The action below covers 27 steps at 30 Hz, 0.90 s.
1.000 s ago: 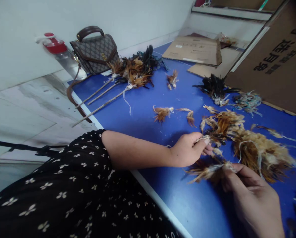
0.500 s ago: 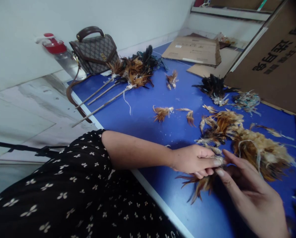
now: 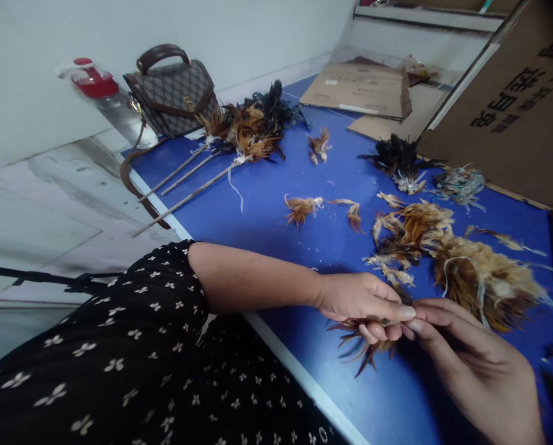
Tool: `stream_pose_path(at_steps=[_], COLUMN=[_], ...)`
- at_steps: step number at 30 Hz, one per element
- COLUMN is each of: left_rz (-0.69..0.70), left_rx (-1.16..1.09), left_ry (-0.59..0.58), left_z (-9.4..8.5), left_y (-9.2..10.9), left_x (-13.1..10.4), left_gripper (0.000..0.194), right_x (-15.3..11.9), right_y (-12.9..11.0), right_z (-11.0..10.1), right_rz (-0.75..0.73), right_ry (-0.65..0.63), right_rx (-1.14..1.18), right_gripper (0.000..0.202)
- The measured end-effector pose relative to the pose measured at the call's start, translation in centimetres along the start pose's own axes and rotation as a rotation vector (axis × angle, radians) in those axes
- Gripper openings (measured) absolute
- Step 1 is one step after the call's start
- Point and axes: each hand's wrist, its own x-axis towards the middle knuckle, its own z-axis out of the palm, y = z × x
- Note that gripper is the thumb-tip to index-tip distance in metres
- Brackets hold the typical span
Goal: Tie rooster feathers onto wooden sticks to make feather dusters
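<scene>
My left hand (image 3: 364,300) is closed on a small bunch of brown feathers (image 3: 372,352), whose tips fan out below the fingers. Thumb and forefinger of my right hand (image 3: 475,358) are pinched together at the left thumb's tip, at the quill end of a feather; the left fingers partly hide that spot. A dark feather (image 3: 404,294) pokes up between the two hands. Just beyond them lie loose brown and black feathers (image 3: 397,244). Close to my right hand is a big tan feather bundle (image 3: 490,281) with white string on it.
Three feather-topped sticks (image 3: 188,201) lie at the left by a handbag (image 3: 169,93) and a red-capped bottle (image 3: 114,102). Small feather tufts (image 3: 302,210) dot the blue table (image 3: 258,247). Black feathers (image 3: 399,161), tangled strings (image 3: 459,185) and a cardboard box (image 3: 499,117) are at the right.
My right fingertips have closed into a pinch against the left thumb's tip. The feather between the hands has shifted, and the bunch under my left hand has moved slightly.
</scene>
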Motion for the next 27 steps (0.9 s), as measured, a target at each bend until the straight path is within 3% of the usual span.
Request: stream_pose_path(at_steps=[4,7,12,20,23,27], left_rz=[-0.042,0.034,0.089,0.152,0.235,0.306], left_rx=[-0.042,-0.087,-0.06,0.017,0.042,0.007], left_ry=[-0.009,0.031,0.088,0.152,0.196,0.301], left_z=[-0.3,-0.4,-0.3,0.0,0.2,0.5], left_y=[0.4,0.6,0.7,0.1,0.1,0.3], left_x=[0.2,0.3,0.4,0.3,0.1,0.1], left_gripper=[0.04,0.038,0.039,0.039,0.037,0.034], right_x=[-0.8,-1.2,-1.1,-0.5,-0.1,-0.5], right_y=[-0.3,-0.5,-0.1,-0.1,-0.8,-0.4], right_z=[0.5,0.9,1.1,1.2,-0.4,-5.1], right_rz=[0.118,0.123,-0.012,-0.093,-0.074,0.003], right_ry=[0.109,0.207,0.152,0.047,0.077,0.305], right_rx=[0.034,-0.006,-0.047,-0.025,-0.074,-0.3], right_gripper=[0.019,0.035,0.037,0.035,0.031,0.02])
